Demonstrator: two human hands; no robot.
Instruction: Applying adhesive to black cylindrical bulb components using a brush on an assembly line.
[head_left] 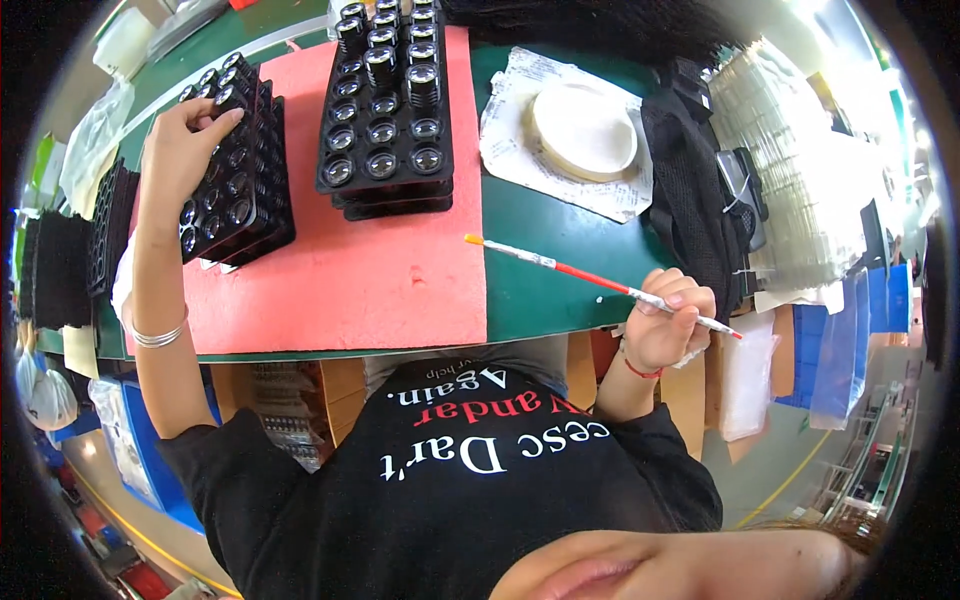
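My left hand (187, 150) reaches over the left stack of black trays (268, 190). Its thumb and fingers close around a short black lens barrel (229, 97) near the far end; the fingers partly hide it. Glass-topped pieces sit in the round pockets of this stack. My right hand (665, 318), off the table's near edge, grips a thin red-and-white paintbrush (585, 275) between thumb and fingers. The brush's yellowish tip points left, above the pink mat, touching nothing that I can see.
A second stack of black trays (385, 190), with several taller lens barrels, stands on the pink mat (350, 300). A round white dish (583, 130) rests on printed paper (510, 150) on the green table (530, 280). Dark mesh cloth (690, 190) and clear plastic trays (790, 170) lie to the right.
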